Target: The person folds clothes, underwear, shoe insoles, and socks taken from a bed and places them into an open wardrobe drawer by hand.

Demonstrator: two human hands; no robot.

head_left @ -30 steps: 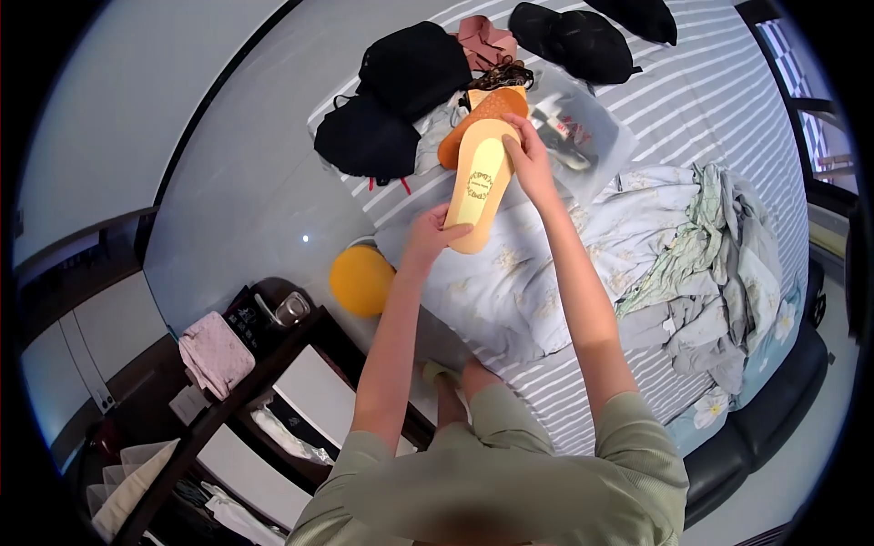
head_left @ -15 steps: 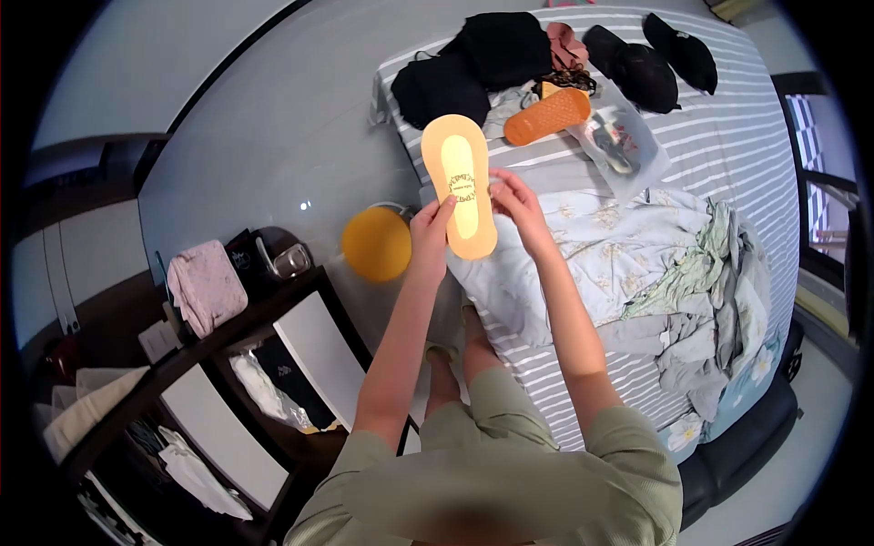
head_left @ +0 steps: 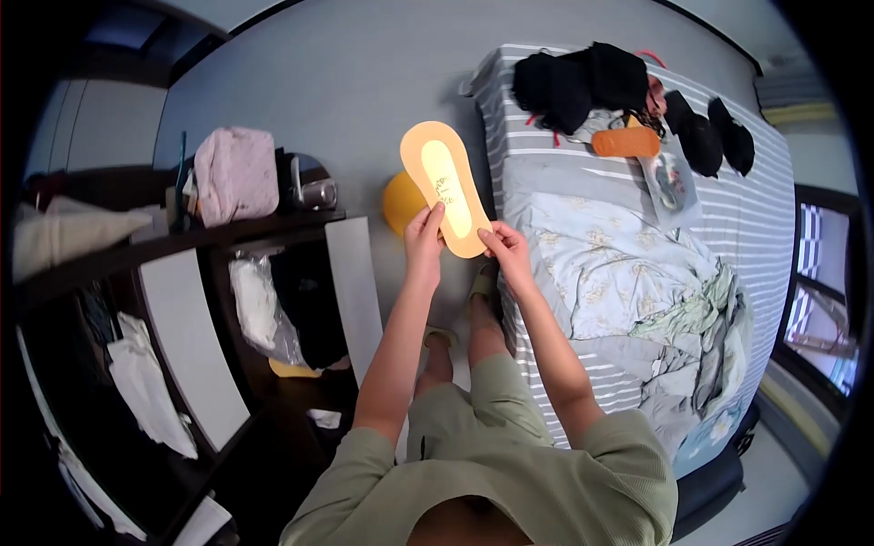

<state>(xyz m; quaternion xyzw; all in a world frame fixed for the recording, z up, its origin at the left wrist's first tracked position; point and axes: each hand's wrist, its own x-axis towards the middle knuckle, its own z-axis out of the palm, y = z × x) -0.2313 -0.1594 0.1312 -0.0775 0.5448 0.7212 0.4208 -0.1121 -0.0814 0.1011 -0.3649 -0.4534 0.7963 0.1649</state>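
A pale orange insole with a cream middle and dark lettering is held up in front of me, above the floor between the shelf unit and the bed. My left hand grips its left edge, thumb on the top face and fingers behind. At the lower right edge, near the narrower end, my right hand pinches it between thumb and fingers. A darker orange insole lies on the bed, beside a clear plastic bag with something inside that I cannot make out.
The striped bed holds dark clothes, black caps and a rumpled floral blanket. To the left, a dark shelf unit bears a pink bag. A yellow round stool stands behind the insole.
My view and body have turned left, so the bed sits further right and the shelves show more. My right hand has shifted from the insole's middle edge to its lower end.
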